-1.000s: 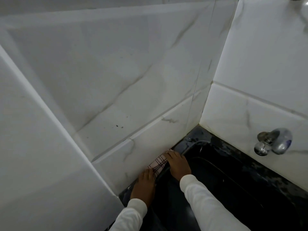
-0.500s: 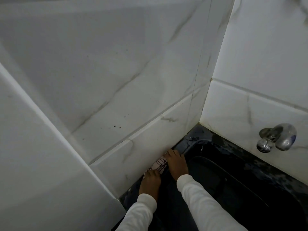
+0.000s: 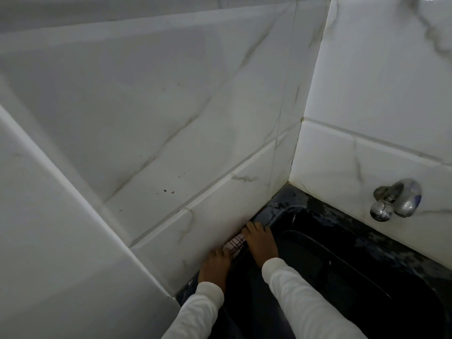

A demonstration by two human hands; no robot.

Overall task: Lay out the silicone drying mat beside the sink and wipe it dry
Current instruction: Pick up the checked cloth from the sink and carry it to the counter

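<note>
A white cloth with dark checks (image 3: 234, 244) lies at the foot of the tiled wall, on the narrow dark ledge beside the black sink (image 3: 342, 272). My left hand (image 3: 215, 265) rests on its near end with fingers laid over it. My right hand (image 3: 261, 243) lies flat beside its far end, fingertips by the wall. The dark surface under my hands (image 3: 244, 307) is too dim to tell the silicone mat from the counter.
White marble-look tiles (image 3: 171, 118) close in on the left and behind. A chrome tap (image 3: 396, 199) sticks out of the right wall over the sink. The sink's back rim (image 3: 318, 211) looks wet.
My left hand has slid forward along the wall toward my right hand, covering more of the checked cloth. My right hand has stayed about where it was.
</note>
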